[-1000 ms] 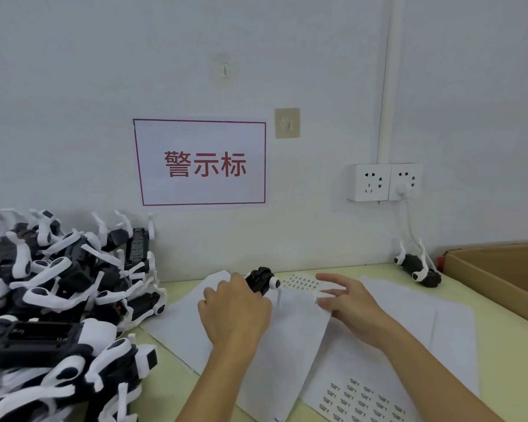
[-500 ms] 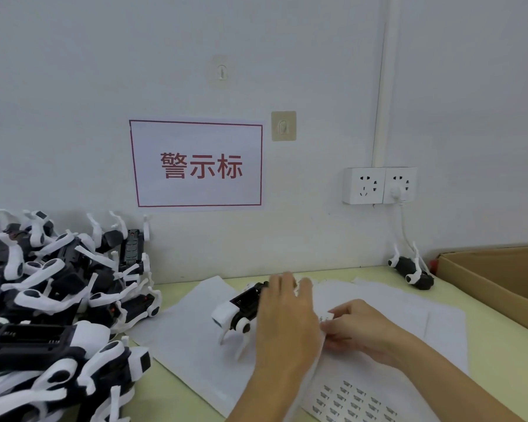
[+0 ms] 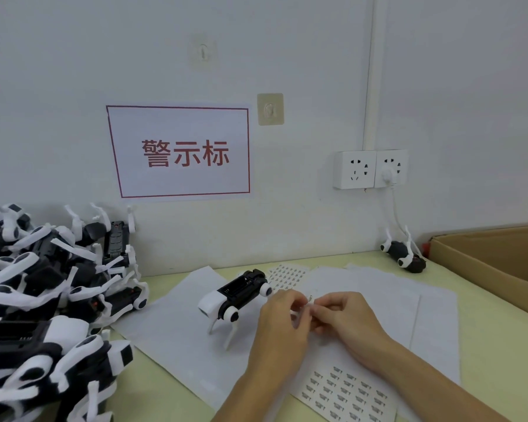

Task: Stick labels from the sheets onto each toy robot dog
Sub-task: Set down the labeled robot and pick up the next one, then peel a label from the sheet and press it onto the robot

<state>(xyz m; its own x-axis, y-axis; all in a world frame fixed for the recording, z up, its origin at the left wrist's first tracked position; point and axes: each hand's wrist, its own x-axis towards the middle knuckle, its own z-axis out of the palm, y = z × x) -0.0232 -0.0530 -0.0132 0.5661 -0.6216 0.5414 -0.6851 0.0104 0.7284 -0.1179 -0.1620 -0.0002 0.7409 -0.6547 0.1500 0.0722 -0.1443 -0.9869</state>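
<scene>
While both pinching one small label (image 3: 310,300) between left hand (image 3: 279,325) and right hand (image 3: 346,319), just beside standing toy robot dog (image 3: 237,295) on counter (image 3: 497,336): peeling step, next needing careful placement onto dog.

Toy robot dog (image 3: 237,296): black body, white head and legs, stood upright on white paper, head toward lower left. Label sheet (image 3: 346,392) w/ rows of small dark labels lay flat nearer than dog, to its right. Second label sheet (image 3: 288,275) lay just behind dog, touching its rear.
</scene>
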